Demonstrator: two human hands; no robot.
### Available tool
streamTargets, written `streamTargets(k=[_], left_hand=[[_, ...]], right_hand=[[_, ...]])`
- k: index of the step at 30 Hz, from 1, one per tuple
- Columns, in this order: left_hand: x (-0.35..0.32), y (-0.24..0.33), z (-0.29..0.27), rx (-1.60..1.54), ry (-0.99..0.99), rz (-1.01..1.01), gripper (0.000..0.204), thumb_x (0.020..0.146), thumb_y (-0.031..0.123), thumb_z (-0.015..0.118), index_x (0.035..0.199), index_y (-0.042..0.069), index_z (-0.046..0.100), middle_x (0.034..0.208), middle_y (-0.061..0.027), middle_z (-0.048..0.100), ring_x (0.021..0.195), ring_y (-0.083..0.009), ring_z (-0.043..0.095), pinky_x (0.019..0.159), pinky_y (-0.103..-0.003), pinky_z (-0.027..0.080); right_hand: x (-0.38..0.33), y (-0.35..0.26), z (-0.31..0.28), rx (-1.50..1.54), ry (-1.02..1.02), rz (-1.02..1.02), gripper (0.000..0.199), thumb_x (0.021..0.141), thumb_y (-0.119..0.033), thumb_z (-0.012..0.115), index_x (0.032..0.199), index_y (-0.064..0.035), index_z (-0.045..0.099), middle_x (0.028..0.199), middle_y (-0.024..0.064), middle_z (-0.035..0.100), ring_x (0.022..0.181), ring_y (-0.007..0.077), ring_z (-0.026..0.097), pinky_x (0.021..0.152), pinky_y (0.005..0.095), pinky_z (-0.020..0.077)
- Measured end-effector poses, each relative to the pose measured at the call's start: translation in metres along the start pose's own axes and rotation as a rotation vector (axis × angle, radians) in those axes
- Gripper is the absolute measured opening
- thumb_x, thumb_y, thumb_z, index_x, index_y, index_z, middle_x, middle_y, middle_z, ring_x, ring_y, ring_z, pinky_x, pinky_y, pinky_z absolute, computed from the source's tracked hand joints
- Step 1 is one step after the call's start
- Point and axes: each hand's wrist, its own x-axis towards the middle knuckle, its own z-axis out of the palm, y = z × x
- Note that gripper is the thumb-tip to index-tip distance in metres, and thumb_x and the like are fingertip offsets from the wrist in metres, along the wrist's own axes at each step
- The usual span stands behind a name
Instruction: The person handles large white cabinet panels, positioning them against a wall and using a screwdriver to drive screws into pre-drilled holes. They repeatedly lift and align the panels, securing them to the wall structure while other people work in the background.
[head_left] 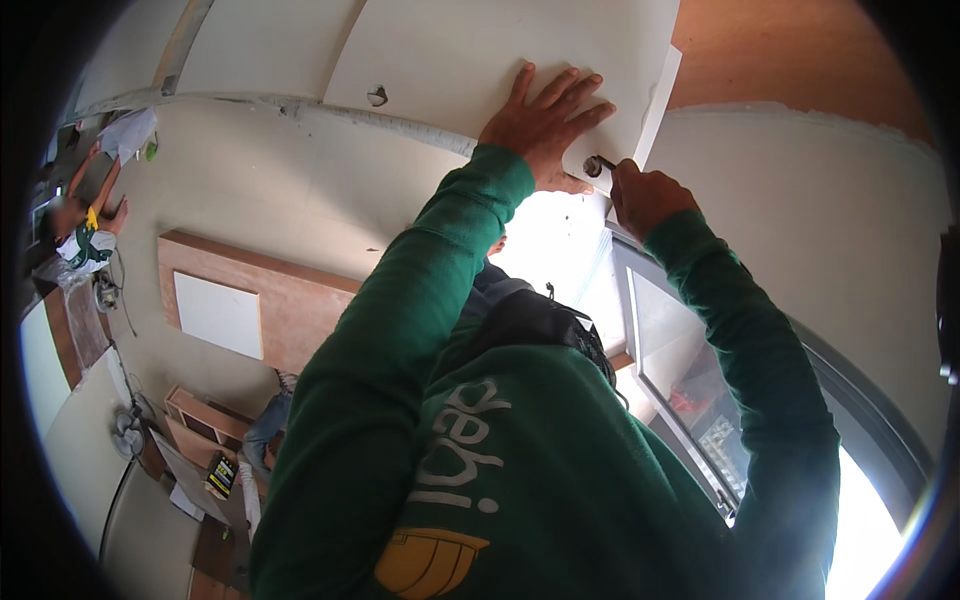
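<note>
A white board fills the upper middle, with a dark, ragged hole near its lower left edge and a round hole near its lower right corner. My left hand is open, pressed to the board with fingers spread, just left of the round hole. Closed at the board's right corner, my right hand grips a slim dark tool whose end reaches into that hole. Most of the tool is hidden by my fingers, so I cannot tell its kind.
An orange-brown panel lies beyond the board at upper right. A grey-framed window stands beside my right arm. At left are a brown wooden panel with a white sheet, a fan, cables and another person. A second person's legs show lower down.
</note>
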Motion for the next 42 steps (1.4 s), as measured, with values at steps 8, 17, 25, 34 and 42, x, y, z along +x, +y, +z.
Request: streamTargets(k=[8,17,25,34,42], left_hand=[[0.002,0.000,-0.003,0.017,-0.044,-0.003,0.106,0.067,0.070,0.078,0.155,0.030,0.033,0.165,-0.0020,0.024,0.153,-0.0259,0.021,0.121,-0.064,0.013],[-0.002,-0.001,-0.002,-0.064,0.050,0.014,0.105,0.072,0.078,0.068,0.155,0.023,0.034,0.165,-0.0058,0.024,0.152,-0.0276,0.021,0.120,-0.065,0.014],[-0.003,-0.003,-0.002,0.012,0.021,0.031,0.102,0.072,0.072,0.072,0.154,0.024,0.036,0.163,-0.0063,0.028,0.151,-0.0280,0.024,0.119,-0.065,0.015],[-0.001,-0.006,0.002,-0.010,0.019,0.030,0.101,0.072,0.071,0.074,0.154,0.026,0.037,0.164,-0.0042,0.027,0.151,-0.0269,0.024,0.119,-0.065,0.015],[-0.003,-0.007,0.002,-0.040,-0.013,0.023,0.099,0.070,0.068,0.078,0.153,0.029,0.038,0.164,-0.0020,0.028,0.151,-0.0268,0.024,0.119,-0.066,0.015]], right_hand=[[0.009,-0.002,-0.005,0.073,-0.134,-0.043,0.038,0.104,-0.032,0.041,0.099,-0.0027,0.064,0.094,0.0215,0.071,0.089,0.0404,0.068,0.085,0.0507,0.0528],[-0.004,0.007,-0.007,0.209,-0.035,0.088,0.043,0.104,-0.032,0.036,0.096,-0.0013,0.065,0.091,0.0212,0.069,0.093,0.0409,0.067,0.088,0.0506,0.0518],[0.004,0.009,0.008,0.400,-0.128,-0.046,0.053,0.107,-0.038,0.035,0.093,-0.0015,0.071,0.091,0.0201,0.071,0.086,0.0358,0.066,0.089,0.0439,0.0495],[0.013,0.002,0.009,0.336,-0.322,0.087,0.053,0.108,-0.039,0.034,0.094,-0.0019,0.068,0.087,0.0203,0.070,0.087,0.0366,0.066,0.088,0.0451,0.0498],[0.008,-0.007,-0.017,-0.085,-0.280,0.025,0.043,0.108,-0.039,0.033,0.111,-0.0120,0.067,0.093,0.0159,0.072,0.094,0.0341,0.069,0.087,0.0484,0.0534]])
